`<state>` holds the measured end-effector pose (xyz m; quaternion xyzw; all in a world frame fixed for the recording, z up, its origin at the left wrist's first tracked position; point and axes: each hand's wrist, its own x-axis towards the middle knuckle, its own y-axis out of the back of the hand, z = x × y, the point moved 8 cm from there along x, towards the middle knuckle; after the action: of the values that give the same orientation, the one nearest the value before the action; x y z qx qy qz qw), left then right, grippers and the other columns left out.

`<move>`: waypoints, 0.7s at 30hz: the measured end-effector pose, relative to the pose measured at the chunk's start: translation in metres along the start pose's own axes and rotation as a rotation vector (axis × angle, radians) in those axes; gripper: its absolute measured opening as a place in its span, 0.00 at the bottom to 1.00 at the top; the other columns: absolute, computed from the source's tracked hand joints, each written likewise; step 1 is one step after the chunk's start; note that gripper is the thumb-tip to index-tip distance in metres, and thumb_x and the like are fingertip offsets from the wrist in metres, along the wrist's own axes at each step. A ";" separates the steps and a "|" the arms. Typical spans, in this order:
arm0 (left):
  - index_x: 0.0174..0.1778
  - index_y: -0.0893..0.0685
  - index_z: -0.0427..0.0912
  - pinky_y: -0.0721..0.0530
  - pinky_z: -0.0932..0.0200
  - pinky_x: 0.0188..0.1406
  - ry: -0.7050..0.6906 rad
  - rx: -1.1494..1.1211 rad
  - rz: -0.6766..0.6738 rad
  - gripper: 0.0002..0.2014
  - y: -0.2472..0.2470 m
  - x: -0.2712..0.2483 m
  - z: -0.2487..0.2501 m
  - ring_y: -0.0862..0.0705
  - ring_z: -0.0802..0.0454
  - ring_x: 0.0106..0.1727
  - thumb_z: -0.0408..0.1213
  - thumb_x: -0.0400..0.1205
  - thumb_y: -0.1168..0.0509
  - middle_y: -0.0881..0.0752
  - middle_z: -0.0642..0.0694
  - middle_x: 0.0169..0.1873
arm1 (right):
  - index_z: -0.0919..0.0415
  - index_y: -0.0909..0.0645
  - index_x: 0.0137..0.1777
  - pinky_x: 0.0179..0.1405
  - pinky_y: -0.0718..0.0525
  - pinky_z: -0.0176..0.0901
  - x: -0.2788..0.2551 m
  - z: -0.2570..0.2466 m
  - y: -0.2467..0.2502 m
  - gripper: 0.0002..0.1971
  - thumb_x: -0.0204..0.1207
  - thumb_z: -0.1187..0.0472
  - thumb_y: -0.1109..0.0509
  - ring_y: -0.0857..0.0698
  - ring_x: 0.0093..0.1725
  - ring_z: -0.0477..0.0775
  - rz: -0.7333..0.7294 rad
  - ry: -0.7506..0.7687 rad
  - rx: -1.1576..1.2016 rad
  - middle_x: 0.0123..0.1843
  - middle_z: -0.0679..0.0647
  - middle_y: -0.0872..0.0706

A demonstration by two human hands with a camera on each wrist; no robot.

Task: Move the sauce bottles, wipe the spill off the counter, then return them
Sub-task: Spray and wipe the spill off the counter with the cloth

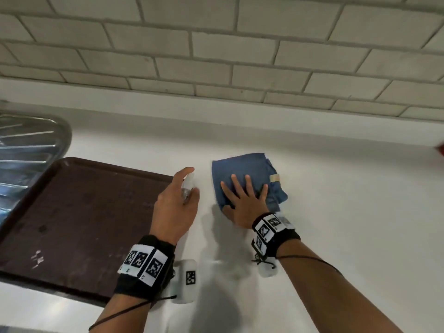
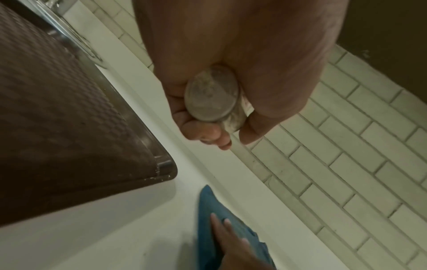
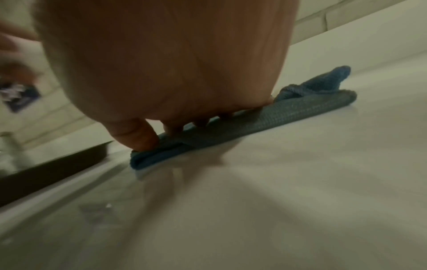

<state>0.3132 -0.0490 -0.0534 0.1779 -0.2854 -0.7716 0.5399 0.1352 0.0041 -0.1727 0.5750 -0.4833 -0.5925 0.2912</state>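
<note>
My right hand (image 1: 245, 200) lies flat with spread fingers on a folded blue cloth (image 1: 249, 169) on the white counter (image 1: 336, 212). The right wrist view shows its fingertips (image 3: 148, 140) pressing the cloth (image 3: 277, 113) down. My left hand (image 1: 189, 188) hovers just left of the cloth and grips a small clear spray bottle (image 1: 188, 186). The bottle's round base (image 2: 212, 93) faces the left wrist camera, with fingers and thumb curled round it. I see no sauce bottles.
An empty brown tray (image 1: 72, 212) lies on the counter left of my hands. Beyond it is a steel sink drainboard (image 1: 24, 145). A white tiled wall (image 1: 216, 56) runs along the back. A sliver of something red (image 1: 440, 150) shows at the right edge.
</note>
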 end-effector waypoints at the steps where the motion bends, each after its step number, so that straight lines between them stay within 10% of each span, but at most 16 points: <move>1: 0.75 0.28 0.56 0.18 0.53 0.44 -0.007 0.003 -0.007 0.22 -0.002 -0.003 0.003 0.15 0.49 0.41 0.40 0.84 0.36 0.13 0.49 0.41 | 0.39 0.63 0.85 0.70 0.66 0.88 -0.018 -0.012 -0.012 0.36 0.76 0.32 0.63 0.68 0.84 0.66 0.013 0.040 0.003 0.87 0.48 0.66; 7: 0.75 0.29 0.60 0.16 0.50 0.45 -0.018 0.011 -0.069 0.23 -0.024 -0.025 0.021 0.15 0.51 0.40 0.41 0.84 0.36 0.13 0.49 0.40 | 0.44 0.41 0.84 0.70 0.54 0.85 -0.138 -0.061 -0.062 0.35 0.76 0.38 0.45 0.46 0.84 0.70 0.161 0.264 0.013 0.86 0.53 0.41; 12: 0.76 0.28 0.60 0.19 0.56 0.47 0.001 0.013 -0.081 0.23 -0.037 -0.060 0.028 0.17 0.57 0.41 0.40 0.84 0.36 0.16 0.52 0.47 | 0.38 0.45 0.84 0.72 0.54 0.84 -0.152 -0.017 -0.070 0.32 0.79 0.35 0.51 0.49 0.86 0.62 0.119 0.258 0.020 0.87 0.46 0.46; 16: 0.75 0.26 0.58 0.25 0.59 0.44 0.010 0.055 -0.041 0.23 -0.034 -0.098 0.028 0.19 0.57 0.37 0.39 0.84 0.34 0.16 0.51 0.46 | 0.34 0.64 0.83 0.71 0.73 0.81 -0.112 0.024 -0.057 0.37 0.71 0.32 0.69 0.69 0.84 0.58 0.035 0.064 0.012 0.86 0.42 0.67; 21: 0.74 0.26 0.59 0.18 0.51 0.41 0.042 0.094 -0.058 0.22 -0.041 -0.147 0.026 0.17 0.54 0.35 0.39 0.84 0.35 0.14 0.50 0.40 | 0.38 0.53 0.85 0.70 0.73 0.84 -0.164 0.016 -0.072 0.37 0.73 0.33 0.65 0.63 0.85 0.63 0.061 0.100 0.013 0.88 0.47 0.58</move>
<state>0.3201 0.1050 -0.0637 0.2275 -0.3047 -0.7687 0.5144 0.1630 0.1813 -0.1742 0.5908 -0.4893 -0.5505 0.3292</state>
